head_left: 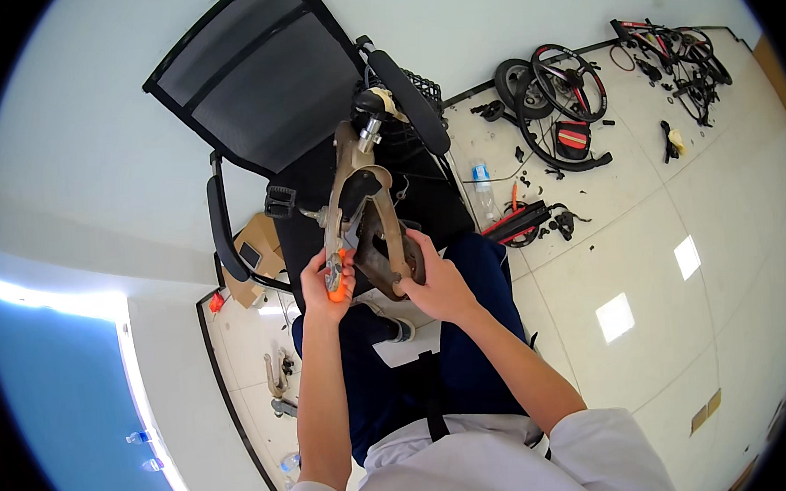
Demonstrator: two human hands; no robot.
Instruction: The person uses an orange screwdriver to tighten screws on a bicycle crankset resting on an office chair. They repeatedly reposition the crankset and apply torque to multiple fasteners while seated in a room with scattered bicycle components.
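Person's sitting down w/ a tan metal bike frame part (358,189) held up in front of them, over their lap and right in front of a black mesh office chair (257,83). Long axis runs pretty much away from the person, lower end at the hands, far end pointing up toward the chair back. That far end has a silver bolt-ish fitting and a black knob on top, can't tell exactly what. The part looks forked, two tan arms splitting toward the hands, paint scuffed and dull, darker worn metal plate at the bottom.

Left hand (323,286) grip is closed tight around an orange-handled tool (335,271), prob pliers or similar, which lies along the left arm of the part. Right hand (436,283) grip is wrapped round the lower right side of the part, fingers curled over the dark plate.

Containers: a cardboard box (254,254) on the floor left of the chair, something dark and flat lying in it, can't tell what. Clear plastic bottle (484,190) lying on the tile floor (644,230) right of the chair. Further right, bike wheels (563,82) and loose black parts scattered on the tiles.
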